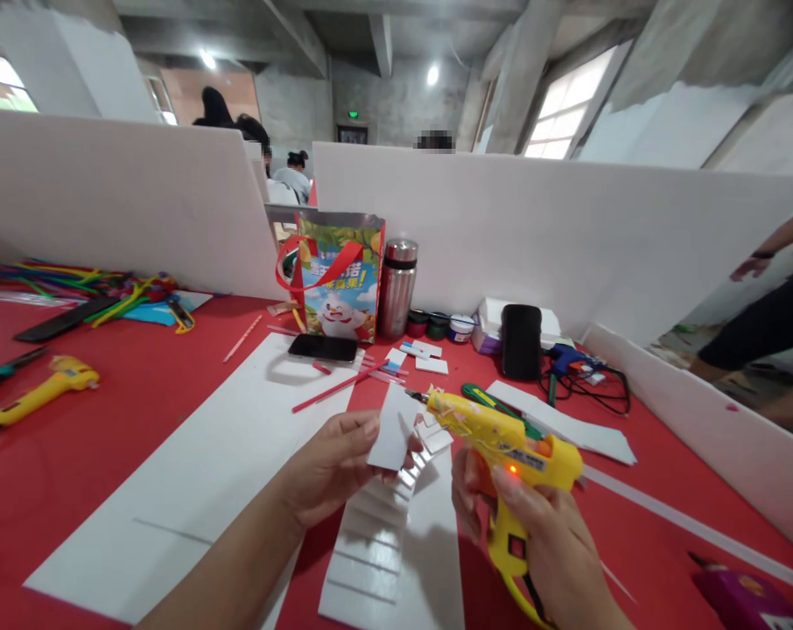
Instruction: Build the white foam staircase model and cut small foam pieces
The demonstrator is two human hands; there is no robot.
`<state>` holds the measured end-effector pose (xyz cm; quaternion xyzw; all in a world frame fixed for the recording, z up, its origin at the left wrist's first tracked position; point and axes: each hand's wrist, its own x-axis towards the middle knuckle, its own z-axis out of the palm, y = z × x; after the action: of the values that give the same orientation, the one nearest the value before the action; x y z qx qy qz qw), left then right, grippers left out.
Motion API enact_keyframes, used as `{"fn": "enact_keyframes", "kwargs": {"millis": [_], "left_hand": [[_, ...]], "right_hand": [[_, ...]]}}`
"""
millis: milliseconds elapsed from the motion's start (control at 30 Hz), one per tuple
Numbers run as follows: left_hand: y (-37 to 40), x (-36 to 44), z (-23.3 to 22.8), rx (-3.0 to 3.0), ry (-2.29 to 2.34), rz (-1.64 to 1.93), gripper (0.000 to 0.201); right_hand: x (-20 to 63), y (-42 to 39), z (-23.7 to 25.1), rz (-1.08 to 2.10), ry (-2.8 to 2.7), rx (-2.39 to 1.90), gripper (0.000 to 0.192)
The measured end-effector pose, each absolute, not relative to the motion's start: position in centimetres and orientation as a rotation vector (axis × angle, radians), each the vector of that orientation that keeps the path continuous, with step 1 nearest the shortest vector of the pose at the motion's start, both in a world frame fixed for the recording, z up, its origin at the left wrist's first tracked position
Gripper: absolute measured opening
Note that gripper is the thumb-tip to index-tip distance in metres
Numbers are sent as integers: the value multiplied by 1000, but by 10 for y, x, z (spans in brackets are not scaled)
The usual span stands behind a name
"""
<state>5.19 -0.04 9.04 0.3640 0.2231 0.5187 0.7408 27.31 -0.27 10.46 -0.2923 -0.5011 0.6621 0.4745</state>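
Note:
My left hand [344,455] pinches a small white foam board piece [394,430], held up above the table. A yellow hot glue gun [501,437], its red light lit, is gripped in my right hand [534,516], with fingers at the orange trigger. The nozzle points left and lies close to the upper right edge of the piece; whether it touches I cannot tell. Below my hands, a row of overlapping white strips like small steps [370,542] curves away over a white board [436,560].
A large white sheet [192,472] covers the table's left middle. Behind stand a gift bag [340,280], a steel flask [398,289] and a phone [323,348]. Another yellow glue gun [42,394] lies left, a blue one [571,360] right. White partitions [534,227] border the red table.

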Motion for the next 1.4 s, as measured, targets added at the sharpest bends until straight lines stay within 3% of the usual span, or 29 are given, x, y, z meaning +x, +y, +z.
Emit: {"fn": "enact_keyframes", "kwargs": {"millis": [1400], "left_hand": [[-2,54,90,768,494,1116,32]], "right_hand": [[277,-7,111,1562,-1513,-888,42]]}}
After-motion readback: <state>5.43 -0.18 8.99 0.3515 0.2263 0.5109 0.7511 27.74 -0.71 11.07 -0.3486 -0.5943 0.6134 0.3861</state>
